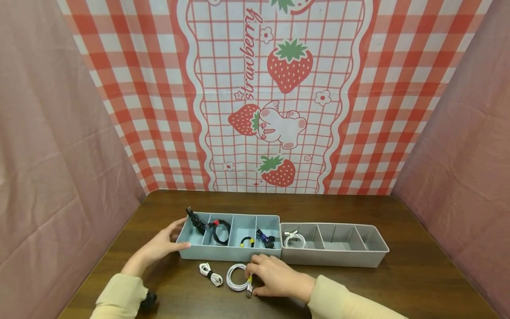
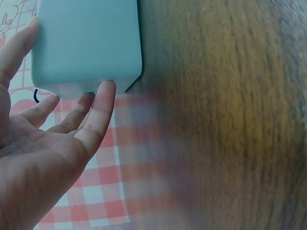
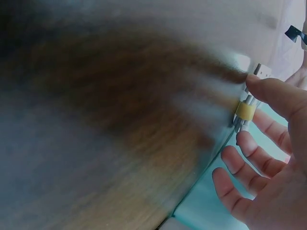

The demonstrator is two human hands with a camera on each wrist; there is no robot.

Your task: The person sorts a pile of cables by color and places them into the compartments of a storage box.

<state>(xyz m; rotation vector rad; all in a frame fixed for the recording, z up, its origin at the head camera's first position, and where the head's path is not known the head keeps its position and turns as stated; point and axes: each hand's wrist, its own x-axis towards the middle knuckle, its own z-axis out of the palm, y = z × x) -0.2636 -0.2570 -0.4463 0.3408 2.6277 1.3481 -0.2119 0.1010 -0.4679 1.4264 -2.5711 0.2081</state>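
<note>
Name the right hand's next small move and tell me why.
Probably pinch the coiled white cable firmly by its yellow tie, ready to lift: the right hand is at that tie, the cable lies on the table before the blue bin, and other tied cables sit inside that bin.

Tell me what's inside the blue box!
The blue box holds a black cable, a red-tied cable, a yellow-banded cable and a purple-tied cable. Its front wall hides whatever lies low behind it.

Soft light; wrist-view blur
</note>
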